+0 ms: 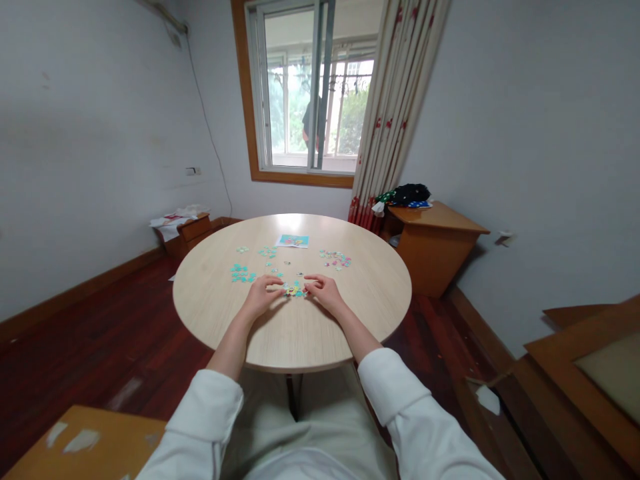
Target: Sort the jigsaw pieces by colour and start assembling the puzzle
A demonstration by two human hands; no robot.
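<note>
A small cluster of jigsaw puzzle pieces (295,291), yellow, teal and white, lies on the round wooden table (310,340) between my two hands. My left hand (261,295) is at the cluster's left side, fingers curled and thumb against its edge. From the right, my right hand (325,291) reaches the cluster with bent fingers, its fingertips closed on the pieces there. Exactly which pieces each hand grips is too small to tell. Just beyond the hands are a few single pieces (300,274).
Teal pieces (243,273) lie to the left, more teal ones (268,252) behind, and pink mixed pieces (336,259) to the right. A picture card (293,241) lies toward the far edge. A wooden cabinet (435,240) stands right of the table. Behind the window, a person (312,125) is partly visible.
</note>
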